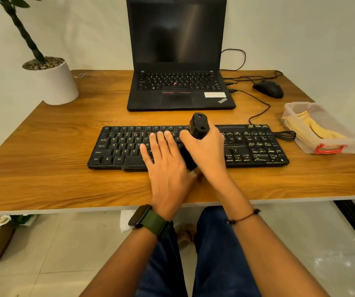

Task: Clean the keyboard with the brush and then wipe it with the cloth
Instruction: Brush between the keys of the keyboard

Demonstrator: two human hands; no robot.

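A black keyboard (pixel 116 146) lies across the middle of the wooden desk (pixel 54 179). My left hand (pixel 163 159) rests flat on its middle keys, fingers straight and spread. My right hand (pixel 204 148) grips the black handle of a brush (pixel 199 127), which stands upright over the keys right of centre; the bristle end is hidden behind my hands. A yellow cloth (pixel 313 129) lies folded in a clear plastic box (pixel 296 116) at the desk's right edge.
An open black laptop (pixel 178 61) stands behind the keyboard. A black mouse (pixel 268 88) and several cables lie at the back right. A white plant pot (pixel 54 82) stands at the back left corner.
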